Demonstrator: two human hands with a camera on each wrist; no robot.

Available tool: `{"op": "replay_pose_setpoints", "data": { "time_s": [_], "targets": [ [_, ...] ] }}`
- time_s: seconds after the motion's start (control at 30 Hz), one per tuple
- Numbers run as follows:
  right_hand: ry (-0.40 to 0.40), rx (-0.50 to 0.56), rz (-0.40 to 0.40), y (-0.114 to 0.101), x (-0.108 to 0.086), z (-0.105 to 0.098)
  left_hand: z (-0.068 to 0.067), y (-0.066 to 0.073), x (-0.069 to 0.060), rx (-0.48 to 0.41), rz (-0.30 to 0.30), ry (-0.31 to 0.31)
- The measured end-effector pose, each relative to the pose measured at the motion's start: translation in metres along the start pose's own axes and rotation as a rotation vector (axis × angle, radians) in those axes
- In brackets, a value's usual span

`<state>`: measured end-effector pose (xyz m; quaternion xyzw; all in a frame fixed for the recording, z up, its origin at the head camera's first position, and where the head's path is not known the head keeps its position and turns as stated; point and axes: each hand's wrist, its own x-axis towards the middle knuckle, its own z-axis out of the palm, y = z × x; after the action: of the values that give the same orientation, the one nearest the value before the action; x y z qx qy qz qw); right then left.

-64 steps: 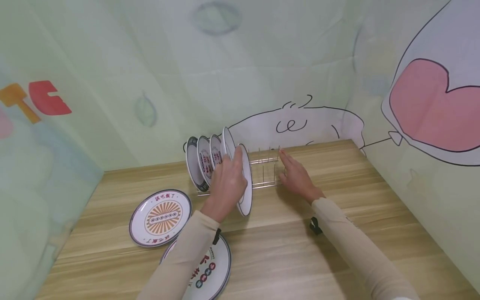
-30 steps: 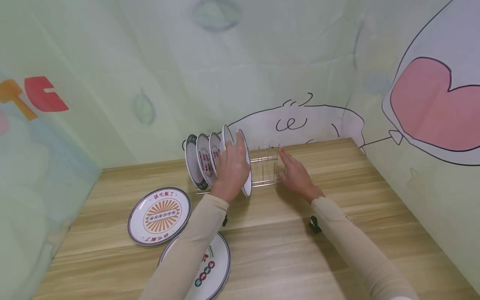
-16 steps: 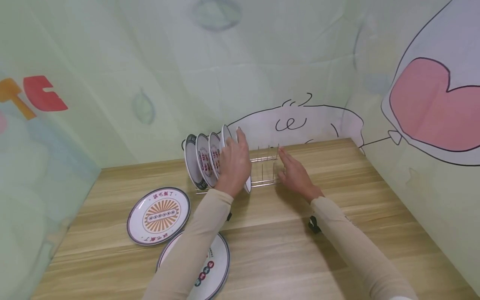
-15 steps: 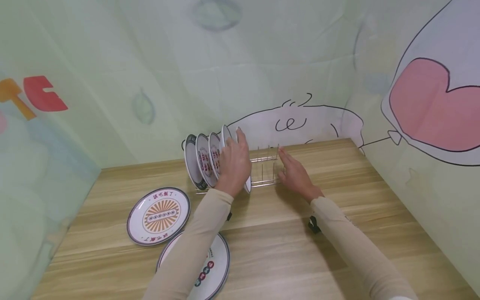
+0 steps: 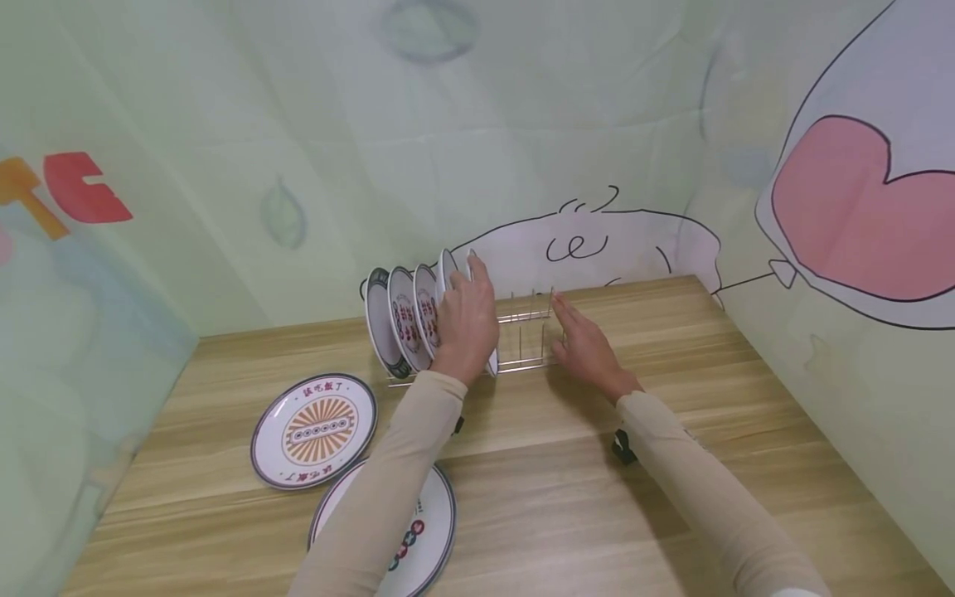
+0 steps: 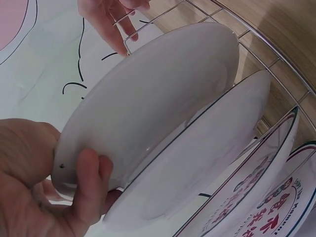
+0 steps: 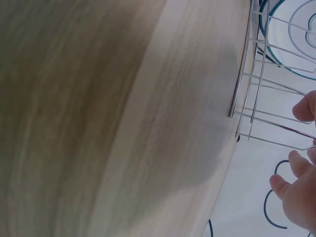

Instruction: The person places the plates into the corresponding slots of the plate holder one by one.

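Note:
My left hand [image 5: 468, 327] pinches the rim of a white plate [image 6: 158, 94] that stands on edge in a wire dish rack [image 5: 522, 365]. The thumb lies on one face, and the other fingers are partly hidden behind the plate. To its left, several more plates [image 5: 384, 323] stand upright in the rack, some with red lettering. At the rack's right end, my right hand [image 5: 589, 344] holds the end wires between thumb and fingers. In the right wrist view, that hand [image 7: 301, 197] is partly cut off by the frame edge.
A plate with an orange sunburst [image 5: 317, 431] lies flat on the wooden table [image 5: 567, 497] at the left. Another flat plate [image 5: 433, 531] lies nearer, partly under my left forearm. A printed cloth backdrop [image 5: 358, 166] rises right behind the rack.
My left hand has moved back and slightly right, bringing the tilted plate down upright into the rack beside the others. In the last half second it barely moves. The right hand stays at the rack's end.

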<state>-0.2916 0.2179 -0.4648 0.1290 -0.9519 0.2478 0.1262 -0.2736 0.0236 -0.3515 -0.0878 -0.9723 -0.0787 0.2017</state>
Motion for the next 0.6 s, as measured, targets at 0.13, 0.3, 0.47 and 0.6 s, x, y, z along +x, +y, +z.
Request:
{"op": "replay_pose_setpoints", "data": {
  "time_s": [0.13,0.3,0.47,0.6],
  "targets": [
    [0.002,0.0,0.0,0.001,-0.001,0.001,0.003,0.001,0.001,0.001,0.007,-0.001],
    [0.002,0.009,-0.005,0.001,-0.001,0.0,0.007,0.001,0.003,0.051,0.011,0.013],
    [-0.007,0.012,0.002,0.0,-0.001,0.0,0.01,0.001,0.004,0.086,0.0,0.008],
    [0.008,0.01,-0.009,0.0,-0.001,0.0,0.011,0.002,0.005,0.077,-0.011,-0.004]
  ]
}}
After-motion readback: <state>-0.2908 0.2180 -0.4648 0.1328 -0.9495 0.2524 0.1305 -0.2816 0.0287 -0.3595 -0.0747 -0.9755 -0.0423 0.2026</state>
